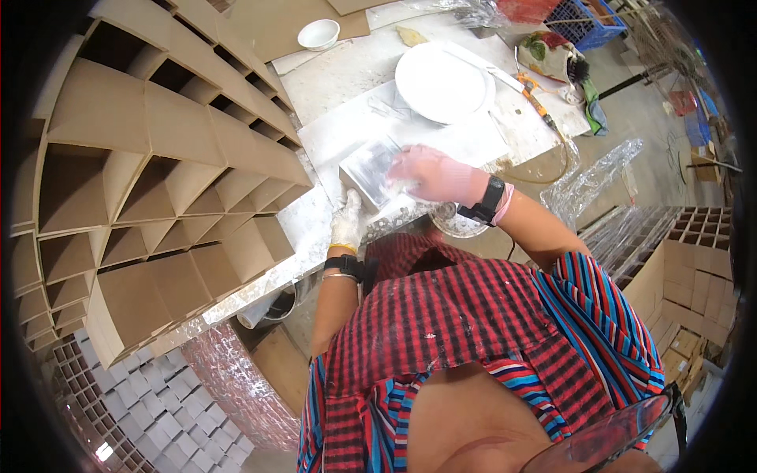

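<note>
left hand [347,223] fingers clamp grey slab [371,171] corner | right hand [430,175] blurred, pressed flat on slab, fingers unclear

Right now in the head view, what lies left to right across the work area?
Brown cardboard divider grid → left hand in a white glove → right hand in a pink glove, pressing on a grey flat square piece → orange-handled tool → crumpled clear plastic wrap.
</note>
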The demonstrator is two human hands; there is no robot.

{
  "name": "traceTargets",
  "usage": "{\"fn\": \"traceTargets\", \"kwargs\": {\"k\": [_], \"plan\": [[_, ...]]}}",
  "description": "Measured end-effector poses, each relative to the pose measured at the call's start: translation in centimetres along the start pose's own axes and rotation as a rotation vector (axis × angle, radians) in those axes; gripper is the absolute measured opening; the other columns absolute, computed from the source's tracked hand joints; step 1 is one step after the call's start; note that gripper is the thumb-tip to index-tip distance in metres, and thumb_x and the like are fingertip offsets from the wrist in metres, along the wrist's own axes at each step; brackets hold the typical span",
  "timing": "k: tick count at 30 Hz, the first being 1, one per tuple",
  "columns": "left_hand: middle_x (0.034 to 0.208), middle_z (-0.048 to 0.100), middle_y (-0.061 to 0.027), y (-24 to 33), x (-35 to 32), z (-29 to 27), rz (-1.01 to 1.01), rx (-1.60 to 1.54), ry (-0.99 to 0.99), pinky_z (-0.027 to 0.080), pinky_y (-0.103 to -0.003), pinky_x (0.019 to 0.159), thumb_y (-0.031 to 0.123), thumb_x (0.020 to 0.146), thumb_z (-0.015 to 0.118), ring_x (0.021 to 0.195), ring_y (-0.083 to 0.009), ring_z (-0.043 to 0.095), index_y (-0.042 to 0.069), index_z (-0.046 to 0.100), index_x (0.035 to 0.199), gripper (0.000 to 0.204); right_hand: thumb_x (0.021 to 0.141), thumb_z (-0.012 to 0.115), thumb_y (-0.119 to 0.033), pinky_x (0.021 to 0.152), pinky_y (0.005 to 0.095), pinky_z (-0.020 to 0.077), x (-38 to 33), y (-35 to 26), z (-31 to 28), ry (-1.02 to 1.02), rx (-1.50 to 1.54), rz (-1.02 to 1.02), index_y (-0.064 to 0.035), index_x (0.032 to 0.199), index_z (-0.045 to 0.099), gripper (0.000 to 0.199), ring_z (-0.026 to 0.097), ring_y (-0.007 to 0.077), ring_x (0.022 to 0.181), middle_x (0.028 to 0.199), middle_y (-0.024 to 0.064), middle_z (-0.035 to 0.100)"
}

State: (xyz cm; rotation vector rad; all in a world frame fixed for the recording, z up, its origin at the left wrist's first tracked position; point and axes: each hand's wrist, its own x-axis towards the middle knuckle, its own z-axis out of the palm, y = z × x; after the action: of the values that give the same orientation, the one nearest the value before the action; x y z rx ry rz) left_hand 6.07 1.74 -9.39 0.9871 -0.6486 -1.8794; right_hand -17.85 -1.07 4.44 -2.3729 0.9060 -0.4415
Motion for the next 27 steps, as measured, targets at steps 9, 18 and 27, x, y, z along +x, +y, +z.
{"fn": "traceTargets", "kwargs": {"k": [9,18,27], "plan": [[0.134,0.049,-0.0161,-1.6,1.6,-1.4,-0.146,-0.096,0.096,0.054,-0.052,0.089,0.035,0.099,0.049,0.114,-0.0348,0.056,0.015,0.033,0.144,0.052,0.075,0.066,-0.011,0.093,0.0414,0.0434,4.1,3.9,0.8,0.144,-0.140,0.147,-0.0166,0.115,0.063,0.040,0.053,0.0317,0.107,0.111,0.0121,0.058],[0.135,0.047,-0.0146,-0.8,1.0,-0.7,-0.071,-0.020,0.126,0.055,-0.050,0.087,0.034,0.098,0.052,0.115,-0.0335,0.055,0.013,0.033,0.144,0.054,0.076,0.065,-0.011,0.097,0.0424,0.0419,5.8,1.9,3.2,0.017,-0.075,0.163,-0.0083,0.110,0.064,0.034,0.053,0.0318,0.110,0.111,0.0136,0.061],[0.123,0.058,-0.0112,0.3,0.0,1.2,-0.066,-0.267,0.165,0.052,-0.048,0.090,0.026,0.094,0.060,0.109,-0.0259,0.058,0.006,0.048,0.132,0.044,0.084,0.056,-0.004,0.096,0.0289,0.0436,1.4,2.5,-1.8,0.332,0.922,0.446,0.0018,0.123,0.056,0.040,0.055,0.0180,0.113,0.121,0.0126,0.060]]}}
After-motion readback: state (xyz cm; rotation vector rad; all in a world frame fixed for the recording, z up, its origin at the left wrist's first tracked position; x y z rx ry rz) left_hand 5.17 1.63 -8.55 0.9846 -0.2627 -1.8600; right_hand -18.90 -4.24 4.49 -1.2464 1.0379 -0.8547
